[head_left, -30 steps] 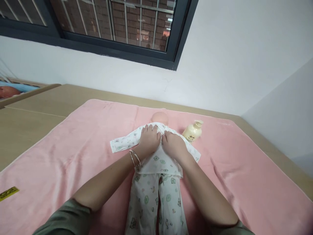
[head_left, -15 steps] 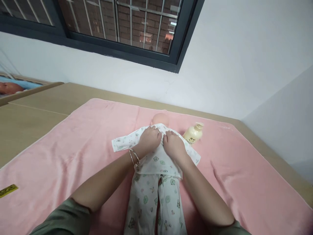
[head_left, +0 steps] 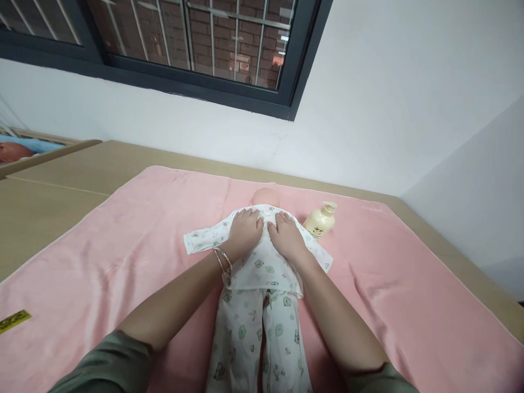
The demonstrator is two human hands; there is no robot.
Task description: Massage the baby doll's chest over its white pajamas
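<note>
Doll (head_left: 265, 197) lies mid pink towel (head_left: 123, 245), head far. Left hand (head_left: 244, 232) & right hand (head_left: 286, 237) rest flat, fingers spread, on its printed top (head_left: 262, 265). Lotion bottle (head_left: 320, 220) just right of doll.

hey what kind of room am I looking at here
Probably a home bedroom or nursery-care practice space: a baby doll in white printed pyjamas lies on a pink towel on a wooden platform, a cream pump lotion bottle beside it, under a dark-framed barred window.

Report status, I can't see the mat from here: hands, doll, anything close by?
Left hand and right hand flat on doll's printed top, palms down. Doll face-up on pink blanket. Lotion bottle lying beside right hand, apart.
</note>
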